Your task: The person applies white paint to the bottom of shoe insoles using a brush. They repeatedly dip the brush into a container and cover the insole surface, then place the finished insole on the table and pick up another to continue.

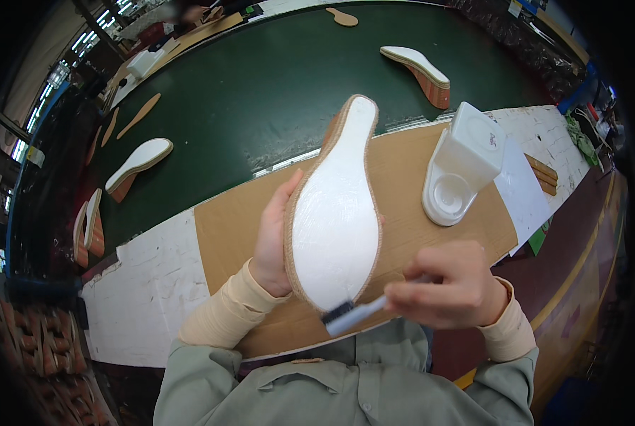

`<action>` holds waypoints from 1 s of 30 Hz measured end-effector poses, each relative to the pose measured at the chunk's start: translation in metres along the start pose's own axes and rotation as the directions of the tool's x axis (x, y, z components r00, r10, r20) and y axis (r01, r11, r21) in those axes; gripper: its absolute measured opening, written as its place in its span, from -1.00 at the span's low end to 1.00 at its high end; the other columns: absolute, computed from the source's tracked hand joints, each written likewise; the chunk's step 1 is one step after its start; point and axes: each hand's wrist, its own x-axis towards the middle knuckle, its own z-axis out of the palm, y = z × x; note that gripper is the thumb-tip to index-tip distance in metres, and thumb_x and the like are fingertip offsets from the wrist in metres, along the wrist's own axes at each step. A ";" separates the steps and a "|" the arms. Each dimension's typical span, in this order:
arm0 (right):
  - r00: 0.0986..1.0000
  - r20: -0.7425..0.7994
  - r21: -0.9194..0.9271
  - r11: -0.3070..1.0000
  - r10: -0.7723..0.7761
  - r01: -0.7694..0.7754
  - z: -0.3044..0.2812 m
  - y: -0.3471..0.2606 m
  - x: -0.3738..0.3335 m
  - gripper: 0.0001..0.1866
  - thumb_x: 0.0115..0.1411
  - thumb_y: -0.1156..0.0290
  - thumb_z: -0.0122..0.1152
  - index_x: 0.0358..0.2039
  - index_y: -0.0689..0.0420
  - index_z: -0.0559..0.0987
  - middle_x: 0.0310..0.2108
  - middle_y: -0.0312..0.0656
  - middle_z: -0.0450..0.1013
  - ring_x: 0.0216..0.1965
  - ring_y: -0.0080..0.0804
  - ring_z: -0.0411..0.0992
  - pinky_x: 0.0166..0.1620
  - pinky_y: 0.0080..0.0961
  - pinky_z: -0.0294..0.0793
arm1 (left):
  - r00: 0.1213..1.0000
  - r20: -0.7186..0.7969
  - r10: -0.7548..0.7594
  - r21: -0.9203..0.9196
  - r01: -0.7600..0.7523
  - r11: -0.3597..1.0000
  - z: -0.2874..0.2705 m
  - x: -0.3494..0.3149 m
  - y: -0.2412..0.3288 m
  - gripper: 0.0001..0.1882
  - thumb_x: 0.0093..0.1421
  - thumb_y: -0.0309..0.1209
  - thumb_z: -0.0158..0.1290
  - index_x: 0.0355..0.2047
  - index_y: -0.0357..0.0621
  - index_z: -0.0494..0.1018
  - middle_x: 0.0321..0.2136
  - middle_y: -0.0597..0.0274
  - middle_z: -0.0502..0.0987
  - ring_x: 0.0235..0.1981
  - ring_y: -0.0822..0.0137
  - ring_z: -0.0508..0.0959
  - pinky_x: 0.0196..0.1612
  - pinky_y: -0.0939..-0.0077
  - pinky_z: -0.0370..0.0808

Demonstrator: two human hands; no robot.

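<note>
A wedge shoe sole (pixel 337 206) with a white, wet-looking top and a braided rope-like edge is held up over the cardboard, its narrow end pointing away from me. My left hand (pixel 276 241) grips it from the left and underneath, with some fingers hidden behind it. In my right hand (pixel 451 285) is a brush (pixel 364 312) with a pale handle and dark bristles. The bristles meet the rounded near end of the sole. To the right stands a white glue dispenser (pixel 467 160) with a round cup at its front.
A brown cardboard sheet (pixel 225 213) covers the white worktable (pixel 140 298). Beyond runs a green conveyor belt (pixel 261 85) bearing more wedge soles (pixel 138 165) and flat tan insoles (pixel 140 115). White paper (pixel 523 202) lies right of the dispenser. Racked soles (pixel 51 341) stand at lower left.
</note>
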 end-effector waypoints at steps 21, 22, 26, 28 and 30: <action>0.991 -0.085 0.001 0.995 0.101 -0.102 -0.015 0.025 -0.018 -0.82 -0.08 0.45 0.49 -0.46 0.05 0.62 -0.57 -0.32 0.37 -0.63 -0.43 0.39 -0.62 -0.49 0.30 | 0.980 0.088 -0.176 -0.054 0.181 0.982 -0.007 -0.002 -0.006 -0.30 0.43 0.06 -0.48 0.36 -0.21 0.08 0.15 -0.22 0.37 0.10 -0.27 0.45 0.09 -0.15 0.46; 0.996 -0.002 0.024 0.996 0.089 -0.089 -0.019 0.019 -0.021 -0.82 -0.08 0.44 0.49 -0.47 0.05 0.61 -0.57 -0.32 0.37 -0.63 -0.43 0.40 -0.62 -0.49 0.30 | 0.973 0.167 -0.157 -0.081 0.172 0.982 -0.008 -0.002 -0.005 -0.31 0.44 0.03 -0.47 0.34 -0.26 0.10 0.14 -0.20 0.39 0.11 -0.27 0.45 0.18 -0.03 0.43; 0.988 -0.092 0.078 0.990 0.124 -0.117 -0.023 0.019 -0.022 -0.83 -0.07 0.44 0.49 -0.47 0.05 0.61 -0.58 -0.31 0.34 -0.62 -0.42 0.39 -0.61 -0.48 0.28 | 0.968 0.088 -0.235 -0.130 0.245 0.961 -0.003 -0.004 -0.008 -0.30 0.43 0.05 -0.47 0.37 -0.19 0.06 0.15 -0.25 0.35 0.08 -0.33 0.45 0.09 -0.20 0.44; 0.949 -0.264 0.008 0.984 0.173 -0.177 -0.023 0.025 -0.016 -0.84 -0.06 0.46 0.48 -0.47 0.06 0.61 -0.59 -0.29 0.32 -0.62 -0.40 0.36 -0.59 -0.47 0.28 | 0.951 -0.010 -0.310 -0.129 0.306 0.943 0.000 -0.004 -0.012 -0.28 0.40 0.10 -0.47 0.38 -0.11 0.03 0.14 -0.33 0.31 0.05 -0.38 0.44 -0.10 -0.53 0.47; 0.965 -0.214 -0.049 0.985 0.154 -0.168 -0.026 0.032 -0.015 -0.84 -0.06 0.46 0.47 -0.48 0.05 0.61 -0.58 -0.29 0.32 -0.62 -0.39 0.36 -0.59 -0.46 0.28 | 0.941 -0.011 -0.337 -0.182 0.330 0.926 0.001 -0.007 -0.012 -0.28 0.40 0.10 -0.46 0.38 -0.11 0.04 0.14 -0.36 0.31 0.03 -0.38 0.45 -0.09 -0.51 0.47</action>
